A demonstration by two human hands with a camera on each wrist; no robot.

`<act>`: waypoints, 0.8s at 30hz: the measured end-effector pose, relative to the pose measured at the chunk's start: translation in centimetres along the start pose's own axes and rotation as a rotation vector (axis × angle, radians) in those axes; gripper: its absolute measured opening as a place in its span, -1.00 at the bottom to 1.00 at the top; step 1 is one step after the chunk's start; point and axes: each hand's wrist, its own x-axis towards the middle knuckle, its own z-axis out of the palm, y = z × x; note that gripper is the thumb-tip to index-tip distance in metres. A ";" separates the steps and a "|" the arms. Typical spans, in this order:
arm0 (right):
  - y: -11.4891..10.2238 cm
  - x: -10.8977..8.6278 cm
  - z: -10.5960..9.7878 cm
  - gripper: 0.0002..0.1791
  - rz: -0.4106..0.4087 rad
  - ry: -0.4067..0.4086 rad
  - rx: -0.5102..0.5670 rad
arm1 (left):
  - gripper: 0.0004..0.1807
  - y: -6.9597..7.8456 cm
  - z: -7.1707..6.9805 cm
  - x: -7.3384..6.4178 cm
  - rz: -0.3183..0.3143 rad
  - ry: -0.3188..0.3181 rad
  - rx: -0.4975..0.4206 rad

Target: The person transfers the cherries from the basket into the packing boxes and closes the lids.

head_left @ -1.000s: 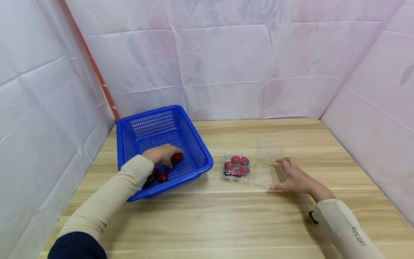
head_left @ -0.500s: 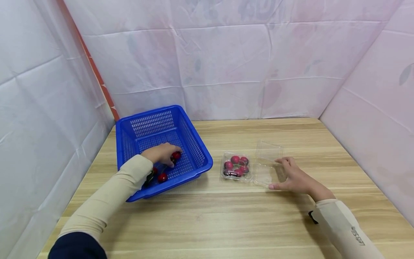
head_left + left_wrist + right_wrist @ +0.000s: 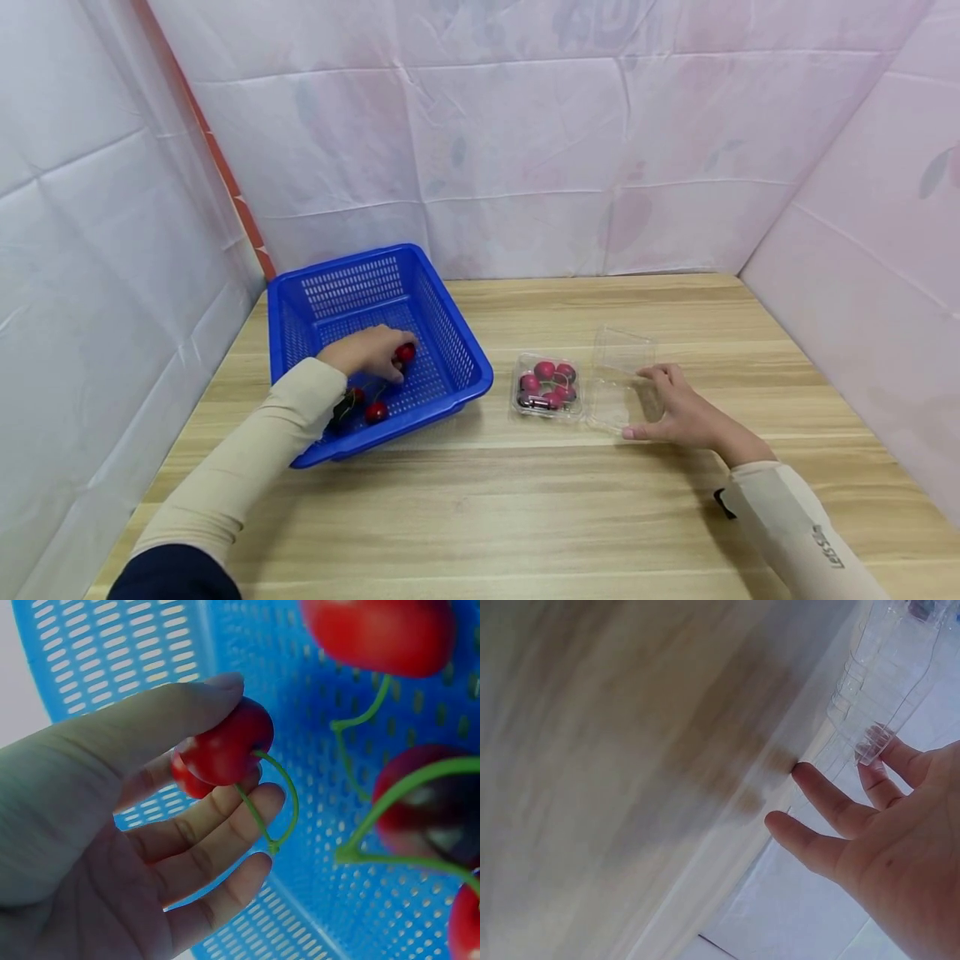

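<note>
My left hand [image 3: 372,350] is inside the blue plastic basket [image 3: 465,333]. Its thumb and fingers pinch a pair of red cherries [image 3: 232,742] joined by a green stem. Other cherries [image 3: 377,412] lie in the basket below the wrist. On the right, my right hand [image 3: 678,414] holds an empty clear plastic box [image 3: 611,404] at its right end, thumb at the front and forefinger at the back. The other fingers reach out straight in the right wrist view. The box's clear lid [image 3: 625,350] stands open behind it.
A second clear box [image 3: 517,408] with several cherries stands just left of the empty one, between it and the basket. All of this is on a wooden table [image 3: 480,517]. Pale printed cloth [image 3: 517,167] hangs around the back and sides.
The left hand, with the cherries, has shifted slightly left and up inside the basket, uncovering more of the cherries below. My right hand and the clear boxes stay in place.
</note>
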 end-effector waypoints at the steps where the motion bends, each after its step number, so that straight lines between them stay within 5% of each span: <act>1: 0.0 0.0 0.0 0.15 -0.004 0.001 -0.004 | -0.31 0.0 -0.2 -0.1 0.006 0.011 -0.005; 12: -0.2 0.0 -0.6 0.17 -0.003 -0.018 -0.014 | -0.31 1.2 -2.5 -2.6 0.042 0.191 0.001; 24: -0.2 -0.7 -1.7 0.18 -0.087 -0.080 0.039 | -0.26 3.7 -3.0 -4.4 -0.007 0.261 0.030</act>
